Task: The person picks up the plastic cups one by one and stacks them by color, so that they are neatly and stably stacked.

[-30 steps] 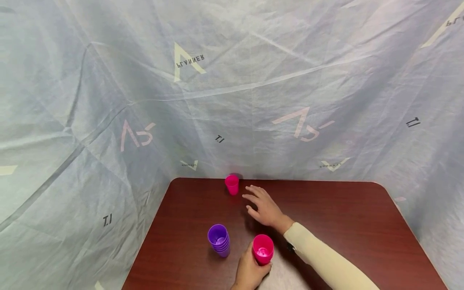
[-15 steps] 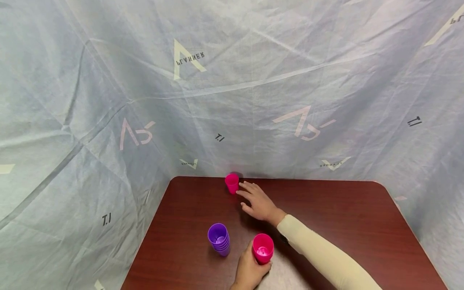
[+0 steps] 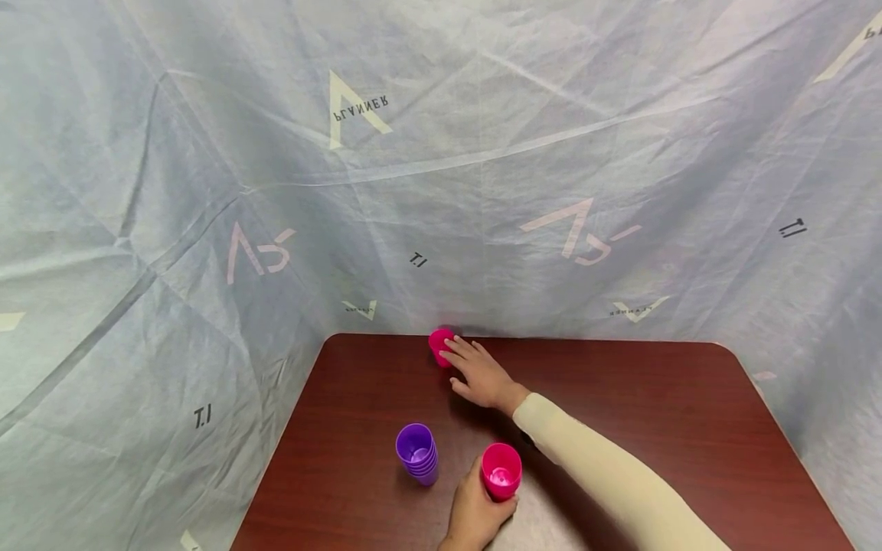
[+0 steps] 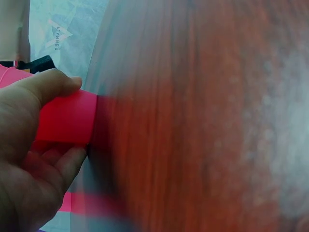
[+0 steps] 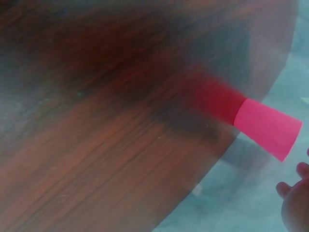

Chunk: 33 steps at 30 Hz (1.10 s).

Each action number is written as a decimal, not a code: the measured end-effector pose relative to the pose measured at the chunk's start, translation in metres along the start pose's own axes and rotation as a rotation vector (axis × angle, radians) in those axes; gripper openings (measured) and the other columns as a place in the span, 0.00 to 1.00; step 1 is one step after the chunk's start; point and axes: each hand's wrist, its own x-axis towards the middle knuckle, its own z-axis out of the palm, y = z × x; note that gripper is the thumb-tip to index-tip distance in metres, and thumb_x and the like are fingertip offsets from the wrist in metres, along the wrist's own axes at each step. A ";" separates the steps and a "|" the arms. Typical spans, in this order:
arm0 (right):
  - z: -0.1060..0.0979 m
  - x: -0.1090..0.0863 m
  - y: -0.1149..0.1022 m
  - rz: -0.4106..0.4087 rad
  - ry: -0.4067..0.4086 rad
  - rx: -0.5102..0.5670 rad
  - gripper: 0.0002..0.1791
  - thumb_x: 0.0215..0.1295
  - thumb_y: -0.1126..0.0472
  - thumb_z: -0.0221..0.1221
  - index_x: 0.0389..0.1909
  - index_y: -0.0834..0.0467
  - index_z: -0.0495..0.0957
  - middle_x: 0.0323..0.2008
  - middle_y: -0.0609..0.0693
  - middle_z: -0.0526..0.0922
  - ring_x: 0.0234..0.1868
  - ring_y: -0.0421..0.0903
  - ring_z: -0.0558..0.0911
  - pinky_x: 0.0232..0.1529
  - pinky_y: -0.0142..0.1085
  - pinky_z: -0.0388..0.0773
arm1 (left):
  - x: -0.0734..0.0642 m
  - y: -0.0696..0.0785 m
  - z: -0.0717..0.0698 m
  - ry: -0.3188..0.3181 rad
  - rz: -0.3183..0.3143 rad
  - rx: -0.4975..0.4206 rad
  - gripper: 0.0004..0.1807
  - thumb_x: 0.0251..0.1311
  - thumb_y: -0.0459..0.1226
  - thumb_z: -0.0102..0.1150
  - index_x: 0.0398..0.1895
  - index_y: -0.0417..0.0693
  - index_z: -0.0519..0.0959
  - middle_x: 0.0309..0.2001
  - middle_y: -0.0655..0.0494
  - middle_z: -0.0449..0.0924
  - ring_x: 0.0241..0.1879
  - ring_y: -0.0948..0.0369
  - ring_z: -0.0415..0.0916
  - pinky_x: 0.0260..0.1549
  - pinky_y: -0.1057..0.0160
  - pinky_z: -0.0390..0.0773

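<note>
My left hand (image 3: 477, 506) grips a pink plastic cup (image 3: 501, 473) around its side, upright near the front of the table. In the left wrist view, thumb and fingers lie on opposite sides of that cup (image 4: 70, 116). Another pink cup (image 3: 437, 346) stands at the table's back edge. My right hand (image 3: 481, 376) reaches to it with spread fingers, which partly cover it in the head view. In the right wrist view a gap shows between the visible fingertips and this far cup (image 5: 268, 128). To the left of my left hand stands a nested stack of purple cups (image 3: 417, 456).
The dark red-brown table (image 3: 620, 413) has rounded far corners. A grey-white printed sheet (image 3: 482, 153) hangs right behind its back edge and on both sides. My right forearm in a cream sleeve (image 3: 606, 474) stretches across the table's right half.
My right hand has moved forward and left, up to the far pink cup, its fingers now overlapping it in the head view. The left hand, its cup and the purple stack stay put.
</note>
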 end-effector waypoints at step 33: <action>0.021 0.033 0.011 0.076 0.062 -0.036 0.10 0.77 0.54 0.60 0.44 0.58 0.82 0.77 0.57 0.72 0.78 0.57 0.71 0.77 0.50 0.69 | -0.001 -0.001 0.002 0.022 0.015 0.024 0.40 0.38 0.38 0.84 0.60 0.56 0.78 0.48 0.59 0.90 0.50 0.63 0.87 0.54 0.59 0.85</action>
